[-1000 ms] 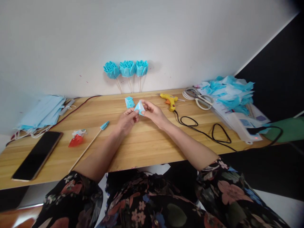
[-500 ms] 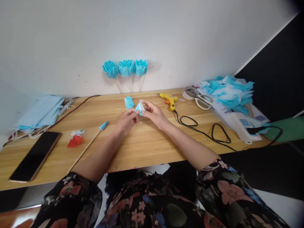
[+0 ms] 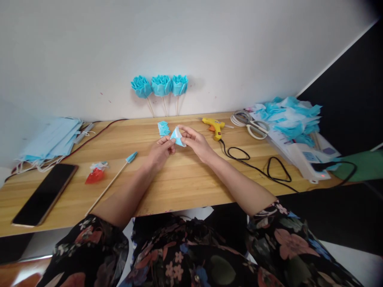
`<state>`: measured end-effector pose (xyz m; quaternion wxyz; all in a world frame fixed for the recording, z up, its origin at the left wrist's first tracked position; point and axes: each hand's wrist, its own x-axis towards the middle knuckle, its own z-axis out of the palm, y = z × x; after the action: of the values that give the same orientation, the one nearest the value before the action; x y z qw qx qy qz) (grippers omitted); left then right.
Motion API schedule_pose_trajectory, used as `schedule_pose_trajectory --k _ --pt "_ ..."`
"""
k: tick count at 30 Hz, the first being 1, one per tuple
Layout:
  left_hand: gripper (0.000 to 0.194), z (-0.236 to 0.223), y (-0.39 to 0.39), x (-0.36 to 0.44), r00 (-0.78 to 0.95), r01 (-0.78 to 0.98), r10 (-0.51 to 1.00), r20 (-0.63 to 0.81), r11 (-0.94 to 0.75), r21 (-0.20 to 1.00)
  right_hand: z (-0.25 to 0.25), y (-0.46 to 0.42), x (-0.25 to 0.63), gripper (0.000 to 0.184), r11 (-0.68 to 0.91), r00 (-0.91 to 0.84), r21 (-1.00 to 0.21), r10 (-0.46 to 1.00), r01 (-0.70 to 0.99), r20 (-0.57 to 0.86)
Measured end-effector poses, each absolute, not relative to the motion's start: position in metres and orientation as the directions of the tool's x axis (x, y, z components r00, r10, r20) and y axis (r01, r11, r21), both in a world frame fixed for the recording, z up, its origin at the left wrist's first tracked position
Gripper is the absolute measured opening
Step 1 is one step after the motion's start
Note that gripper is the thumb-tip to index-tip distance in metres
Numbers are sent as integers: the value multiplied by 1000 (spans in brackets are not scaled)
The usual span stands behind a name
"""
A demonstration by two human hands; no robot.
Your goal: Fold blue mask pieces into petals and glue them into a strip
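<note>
Both the left hand (image 3: 161,150) and the right hand (image 3: 198,144) of the person hold one small folded piece of blue-and-white fabric (image 3: 177,137), which is above the middle of the wooden table (image 3: 185,179). I see the left thumb and forefinger pinching its left side, with the other fingers curled; the right thumb presses its lower right corner, while the right forefinger reaches near its top. Just beyond this piece lies a blue strip with jagged edge (image 3: 163,128). Three blue fabric flowers (image 3: 161,85) on thin sticks lean against the white wall (image 3: 239,59). At the person's left, a blue-tipped stick (image 3: 131,158) lies beside the forearm, and farther are a small red packet (image 3: 95,176), a black smartphone (image 3: 45,195) and a stack of blue face masks (image 3: 50,139). At the right I notice a yellow glue gun (image 3: 214,125), scissors (image 3: 249,119), a heap of blue and white fabric pieces (image 3: 289,119) and a white power strip (image 3: 306,161).
</note>
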<state>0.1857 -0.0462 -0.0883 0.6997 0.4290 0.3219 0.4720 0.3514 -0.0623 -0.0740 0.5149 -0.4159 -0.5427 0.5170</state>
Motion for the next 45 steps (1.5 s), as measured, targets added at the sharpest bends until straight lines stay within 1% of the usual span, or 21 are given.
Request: schedule_pose_trajectory --k 6,14,22,31,37,41,45 --pt "37 -86 -46 185 353 -402 934 -54 203 893 -74 -62 354 54 88 -93 -990 991 -108 98" --pt "38 -86 -46 185 341 -444 938 -57 214 870 -71 -60 357 51 44 20 -982 999 -183 41" --pt "39 -88 -46 186 347 -414 937 -47 197 889 -66 -64 356 49 47 9 -982 999 -185 46" --pt "35 -88 -49 187 363 -293 930 -54 169 941 -66 -63 357 49 117 -74 -986 989 -116 126" --pt "32 -90 -51 190 346 -199 938 -23 97 975 -66 -65 357 58 119 -133 -993 984 -13 120" --pt "29 -90 -52 191 328 -166 945 -10 68 984 -69 -65 357 59 123 -123 -991 986 45 116" --pt "32 -90 -52 191 335 -153 942 -12 67 986 -69 -64 356 56 123 -90 -988 989 95 115"
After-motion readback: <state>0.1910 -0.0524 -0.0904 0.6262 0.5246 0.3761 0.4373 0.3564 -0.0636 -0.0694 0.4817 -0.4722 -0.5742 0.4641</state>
